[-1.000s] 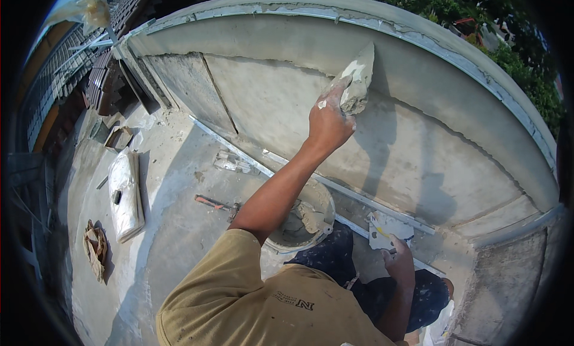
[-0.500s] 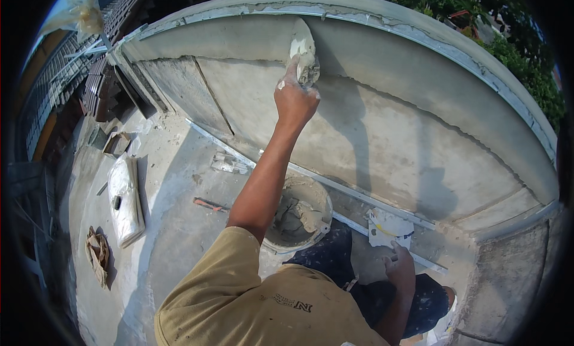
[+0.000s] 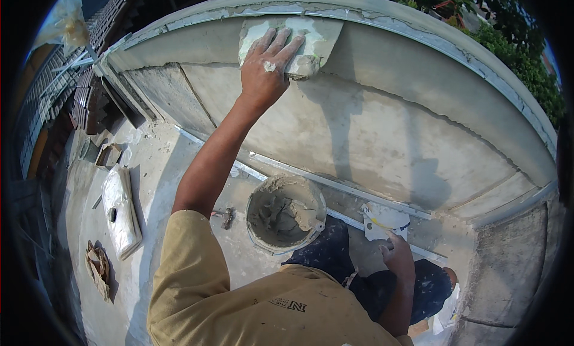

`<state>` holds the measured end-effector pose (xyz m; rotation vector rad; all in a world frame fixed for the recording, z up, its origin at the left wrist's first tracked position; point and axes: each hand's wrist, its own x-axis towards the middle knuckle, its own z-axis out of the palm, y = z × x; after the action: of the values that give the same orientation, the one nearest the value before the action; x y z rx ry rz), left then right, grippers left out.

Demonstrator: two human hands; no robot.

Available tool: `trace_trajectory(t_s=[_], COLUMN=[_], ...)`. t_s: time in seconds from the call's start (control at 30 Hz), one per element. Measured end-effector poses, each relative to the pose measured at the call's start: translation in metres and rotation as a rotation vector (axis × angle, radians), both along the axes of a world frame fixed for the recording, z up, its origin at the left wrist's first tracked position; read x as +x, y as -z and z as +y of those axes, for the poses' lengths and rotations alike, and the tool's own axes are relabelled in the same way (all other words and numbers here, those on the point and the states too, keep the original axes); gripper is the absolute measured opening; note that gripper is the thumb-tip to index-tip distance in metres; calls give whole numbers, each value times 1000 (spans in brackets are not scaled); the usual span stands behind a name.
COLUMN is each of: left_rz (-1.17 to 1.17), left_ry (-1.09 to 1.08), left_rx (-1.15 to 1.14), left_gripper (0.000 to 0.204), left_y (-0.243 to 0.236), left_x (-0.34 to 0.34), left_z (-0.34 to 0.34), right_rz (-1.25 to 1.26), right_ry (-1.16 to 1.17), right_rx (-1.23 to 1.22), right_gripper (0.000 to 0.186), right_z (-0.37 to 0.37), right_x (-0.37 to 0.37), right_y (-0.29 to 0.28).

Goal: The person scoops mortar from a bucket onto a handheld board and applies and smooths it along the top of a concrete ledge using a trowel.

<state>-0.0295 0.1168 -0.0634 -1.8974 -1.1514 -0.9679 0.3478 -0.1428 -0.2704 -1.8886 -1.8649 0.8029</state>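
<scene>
White-smeared fingers (image 3: 291,48) of left hand (image 3: 262,78) splayed, holding flat plate (image 3: 327,36), right hand (image 3: 399,259) half-curled, grip unclear

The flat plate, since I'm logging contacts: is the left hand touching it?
Touching. The head view plainly shows the left hand with its fingers laid spread across the face of the flat plate.

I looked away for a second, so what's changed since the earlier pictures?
Your left hand moved the plastering blade left and up the wall, just below the metal edging; its broad face now shows. Nothing was let go. The right hand stayed near the white sheet; the bucket stayed put.
</scene>
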Motion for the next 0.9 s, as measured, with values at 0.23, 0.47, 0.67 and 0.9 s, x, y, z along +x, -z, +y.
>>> trace_trajectory(t_s=[0.23, 0.47, 0.67, 0.9], left_rz=[-38, -53, -84, -88], left_ry=[39, 80, 67, 142], left_rx=[-55, -157, 21, -256], left_gripper=[69, 68, 65, 63], left_y=[45, 34, 19, 64], left_x=[20, 34, 68, 87], left_z=[-1, -30, 0, -43], right_rz=[4, -6, -17, -29], right_ry=[-17, -32, -11, 13], right_rx=[-60, -5, -1, -6], right_gripper=[49, 46, 48, 48], right_z=[-2, 3, -3, -9], right_x=[2, -5, -8, -9], right_y=[8, -3, -3, -13])
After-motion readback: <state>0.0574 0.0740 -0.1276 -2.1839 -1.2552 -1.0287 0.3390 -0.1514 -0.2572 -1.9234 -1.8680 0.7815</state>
